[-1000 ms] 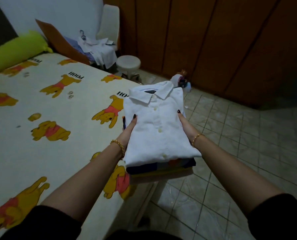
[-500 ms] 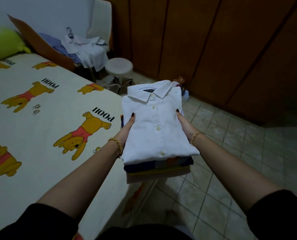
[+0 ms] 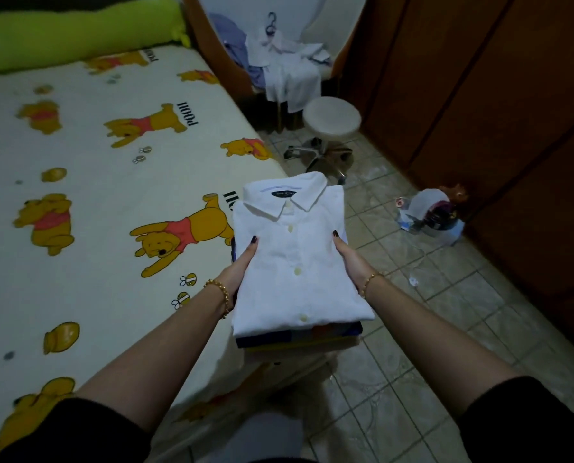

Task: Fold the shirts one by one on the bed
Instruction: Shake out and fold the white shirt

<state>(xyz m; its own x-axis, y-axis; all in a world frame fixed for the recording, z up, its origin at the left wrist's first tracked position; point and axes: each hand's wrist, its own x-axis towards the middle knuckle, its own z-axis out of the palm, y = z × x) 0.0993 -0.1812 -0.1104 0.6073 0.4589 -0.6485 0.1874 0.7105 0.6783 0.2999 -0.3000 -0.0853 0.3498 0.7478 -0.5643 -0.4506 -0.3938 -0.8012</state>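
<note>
Head view: one folded white shirt (image 3: 295, 269) tops a stack (image 3: 299, 337) held at centre, over the edge of the bed (image 3: 95, 202). Dark-blue and yellow layers lie beneath, their number unclear. Two hands clasp the stack, left hand (image 3: 242, 265) at its 9 o'clock and right hand (image 3: 349, 262) at 3, each thumb curled on top. One stool (image 3: 332, 116) and one heap of clothes (image 3: 285, 65) sit at 12 o'clock, one green bolster (image 3: 78, 31) at 11.
</note>
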